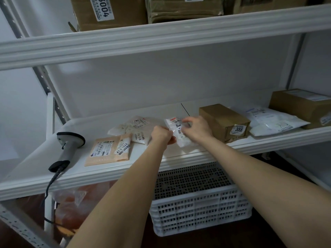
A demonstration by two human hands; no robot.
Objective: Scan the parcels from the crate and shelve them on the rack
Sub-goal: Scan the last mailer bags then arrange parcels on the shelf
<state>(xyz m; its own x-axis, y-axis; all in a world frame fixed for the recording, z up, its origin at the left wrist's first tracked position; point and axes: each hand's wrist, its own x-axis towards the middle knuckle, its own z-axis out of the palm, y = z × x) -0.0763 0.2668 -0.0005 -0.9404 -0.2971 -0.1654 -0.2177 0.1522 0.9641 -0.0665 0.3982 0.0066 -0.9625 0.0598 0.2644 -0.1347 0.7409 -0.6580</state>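
Two hands on one white parcel [181,141]: your left hand [162,136] pinches its near edge, your right hand [197,128] grips its far end, right of the scanner [69,144], low over the rack shelf [53,169]. That scanner lies idle, so I'd judge scanning done, placing left. A tan envelope [109,151] and pale bag [136,127] sit between scanner and parcel, with a brown box [222,120] further right. The crate [198,208], below-right of the scanner, shows no parcels in its visible part. White shelf, white wall [161,83], dim.
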